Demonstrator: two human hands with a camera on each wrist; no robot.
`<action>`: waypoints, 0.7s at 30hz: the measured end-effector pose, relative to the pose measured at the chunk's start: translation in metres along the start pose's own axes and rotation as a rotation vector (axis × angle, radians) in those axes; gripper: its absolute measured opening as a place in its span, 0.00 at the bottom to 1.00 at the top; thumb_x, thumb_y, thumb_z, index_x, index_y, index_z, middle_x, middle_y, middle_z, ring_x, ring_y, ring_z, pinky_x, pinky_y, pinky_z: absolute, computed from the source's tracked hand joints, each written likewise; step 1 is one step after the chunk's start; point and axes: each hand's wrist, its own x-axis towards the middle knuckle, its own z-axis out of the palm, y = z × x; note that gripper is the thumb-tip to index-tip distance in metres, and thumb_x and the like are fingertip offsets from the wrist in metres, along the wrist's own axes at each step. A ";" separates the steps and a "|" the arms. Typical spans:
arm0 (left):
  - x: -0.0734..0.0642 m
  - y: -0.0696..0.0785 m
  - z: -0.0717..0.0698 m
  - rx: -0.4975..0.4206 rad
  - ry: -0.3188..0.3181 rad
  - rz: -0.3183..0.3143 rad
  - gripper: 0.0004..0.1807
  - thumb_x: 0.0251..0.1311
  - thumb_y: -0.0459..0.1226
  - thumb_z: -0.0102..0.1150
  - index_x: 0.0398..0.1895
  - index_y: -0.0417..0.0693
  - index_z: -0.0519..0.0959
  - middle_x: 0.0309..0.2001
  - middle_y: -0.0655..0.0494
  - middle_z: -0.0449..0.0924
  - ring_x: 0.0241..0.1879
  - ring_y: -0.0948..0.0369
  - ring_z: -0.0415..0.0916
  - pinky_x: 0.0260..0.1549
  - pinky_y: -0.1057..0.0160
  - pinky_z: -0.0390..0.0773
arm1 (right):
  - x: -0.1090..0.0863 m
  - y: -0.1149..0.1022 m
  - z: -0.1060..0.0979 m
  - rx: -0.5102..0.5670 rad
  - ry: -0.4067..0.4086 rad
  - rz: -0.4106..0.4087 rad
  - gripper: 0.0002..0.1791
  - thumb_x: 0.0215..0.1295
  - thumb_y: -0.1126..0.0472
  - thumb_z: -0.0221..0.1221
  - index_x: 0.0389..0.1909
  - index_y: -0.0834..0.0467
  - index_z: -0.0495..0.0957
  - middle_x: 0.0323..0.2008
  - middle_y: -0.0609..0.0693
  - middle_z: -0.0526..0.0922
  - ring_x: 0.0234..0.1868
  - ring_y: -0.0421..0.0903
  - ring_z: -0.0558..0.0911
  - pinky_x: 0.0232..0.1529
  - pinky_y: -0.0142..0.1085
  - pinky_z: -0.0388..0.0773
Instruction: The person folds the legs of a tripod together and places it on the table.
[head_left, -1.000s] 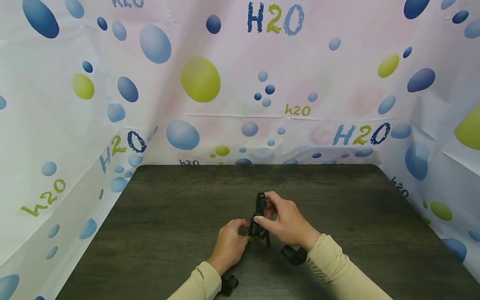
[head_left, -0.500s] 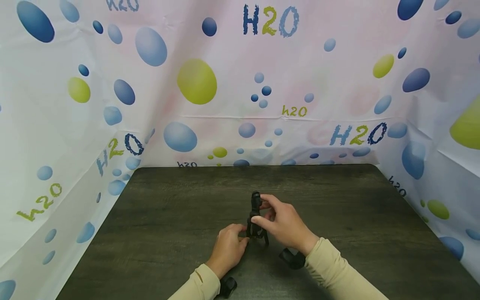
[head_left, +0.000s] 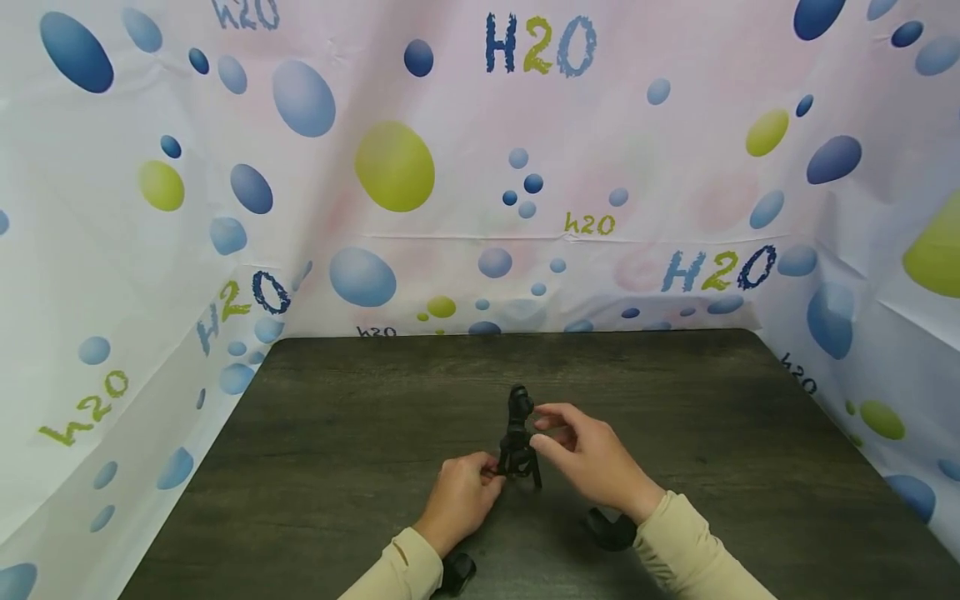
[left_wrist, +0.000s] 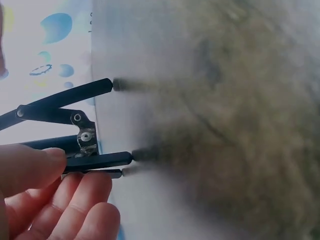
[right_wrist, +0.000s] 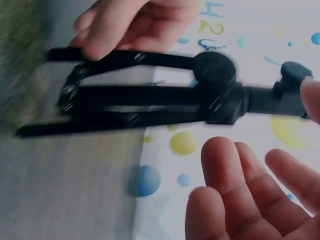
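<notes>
A small black tripod (head_left: 517, 442) stands upright near the middle of the dark table, its legs partly spread. In the left wrist view the tripod (left_wrist: 86, 137) shows its hinged leg braces, and its leg tips are at or just above the tabletop; contact is hard to tell. My left hand (head_left: 459, 500) pinches one leg low down between thumb and fingers. Just right of the tripod's upper part is my right hand (head_left: 596, 458), its fingers loosely bent. In the right wrist view its fingers (right_wrist: 217, 165) hold nothing, and the thumb overlaps the tripod's head; whether it touches is unclear.
The dark wood-look table (head_left: 360, 417) spreads around both hands. White sheeting with blue and green dots (head_left: 450, 167) closes off the back and sides. A black wrist device (head_left: 611, 529) sits under the right wrist, another wrist device (head_left: 457, 573) under the left.
My right hand has let go of the tripod's upper part and moved a little to the right. My left hand has closed in on the leg and pinches it.
</notes>
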 end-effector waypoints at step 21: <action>0.006 0.003 0.001 0.075 0.012 -0.016 0.02 0.57 0.31 0.71 0.31 0.41 0.86 0.26 0.57 0.84 0.25 0.66 0.81 0.23 0.67 0.79 | -0.014 0.046 0.027 -0.217 -0.038 0.091 0.06 0.65 0.58 0.67 0.38 0.56 0.89 0.34 0.46 0.88 0.34 0.43 0.85 0.33 0.37 0.81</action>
